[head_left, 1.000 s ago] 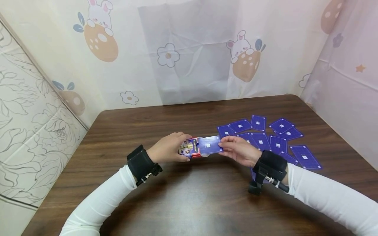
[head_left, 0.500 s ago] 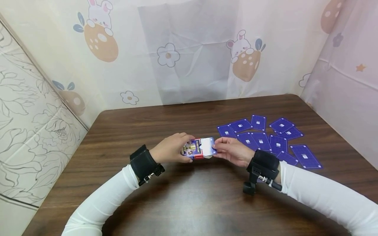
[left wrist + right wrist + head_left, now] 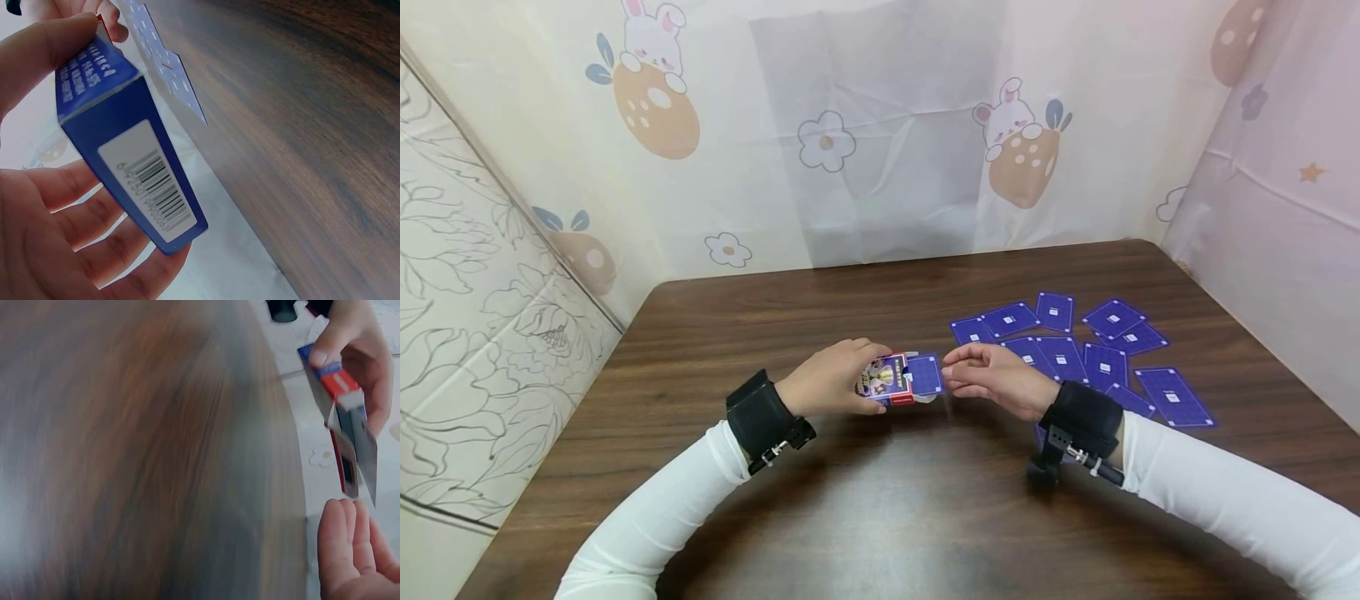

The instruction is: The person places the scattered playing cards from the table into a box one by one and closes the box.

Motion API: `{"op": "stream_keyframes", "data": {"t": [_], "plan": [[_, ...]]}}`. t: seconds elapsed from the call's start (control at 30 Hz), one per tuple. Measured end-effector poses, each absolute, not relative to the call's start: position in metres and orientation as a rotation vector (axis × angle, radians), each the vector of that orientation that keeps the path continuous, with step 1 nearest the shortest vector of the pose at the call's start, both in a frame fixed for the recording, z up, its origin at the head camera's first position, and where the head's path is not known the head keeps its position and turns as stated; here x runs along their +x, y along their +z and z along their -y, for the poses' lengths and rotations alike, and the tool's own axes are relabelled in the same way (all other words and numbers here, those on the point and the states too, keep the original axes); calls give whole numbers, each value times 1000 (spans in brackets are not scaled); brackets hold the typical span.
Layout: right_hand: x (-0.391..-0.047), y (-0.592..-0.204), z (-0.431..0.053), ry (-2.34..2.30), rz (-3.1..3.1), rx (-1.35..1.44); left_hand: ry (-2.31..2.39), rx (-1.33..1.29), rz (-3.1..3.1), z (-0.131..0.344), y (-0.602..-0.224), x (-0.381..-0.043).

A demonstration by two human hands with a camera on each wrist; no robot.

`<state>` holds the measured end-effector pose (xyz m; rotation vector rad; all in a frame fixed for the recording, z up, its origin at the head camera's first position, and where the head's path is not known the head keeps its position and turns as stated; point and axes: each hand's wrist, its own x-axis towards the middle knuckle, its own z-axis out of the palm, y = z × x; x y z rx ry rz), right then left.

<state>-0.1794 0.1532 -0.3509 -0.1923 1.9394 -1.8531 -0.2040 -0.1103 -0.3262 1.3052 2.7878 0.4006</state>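
In the head view my left hand (image 3: 835, 377) holds a small playing-card box (image 3: 886, 379), blue, red and gold, around its sides. Its barcode end (image 3: 150, 181) faces the left wrist camera, with the thumb on one face and the fingers behind. From the box's flap end a blue-backed card (image 3: 927, 375) sticks out to the right. My right hand (image 3: 1000, 379) is just beyond that card's outer end, fingers loosely bent. In the right wrist view its fingertips (image 3: 337, 509) are close to the card and the spread flaps (image 3: 345, 464), pinching nothing.
Several blue-backed cards (image 3: 1063, 358) lie scattered, some overlapping, on the right part of the brown wooden table (image 3: 865, 517). One more is partly hidden beneath the right wrist. A printed curtain (image 3: 880, 200) hangs behind the table's far edge.
The right hand pushed the card leftward, deeper into the box, then let go and drew back slightly right. The left hand keeps its hold, shifting only a little.
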Motion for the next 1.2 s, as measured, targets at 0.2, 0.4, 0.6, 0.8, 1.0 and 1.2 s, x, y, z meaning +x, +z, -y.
{"op": "stream_keyframes", "data": {"t": [0.2, 0.4, 0.6, 0.8, 1.0, 1.2], "plan": [[-183, -352, -160, -1579, -2271, -459, 404, 1304, -2766, 109, -327, -204], [-182, -354, -158, -1346, -2475, -682, 398, 1310, -2769, 108, -329, -204], [-181, -354, -156, -1299, -2551, -757, 398, 1324, -2764, 107, -328, -204], [-180, -354, -153, -1228, -2599, -759, 401, 1324, -2752, 105, -328, -204], [-181, -354, -150, -1215, -2607, -777, 411, 1314, -2743, 102, -327, -203], [-180, -356, -148, -1218, -2613, -813, 399, 1296, -2750, 102, -328, -203]]}}
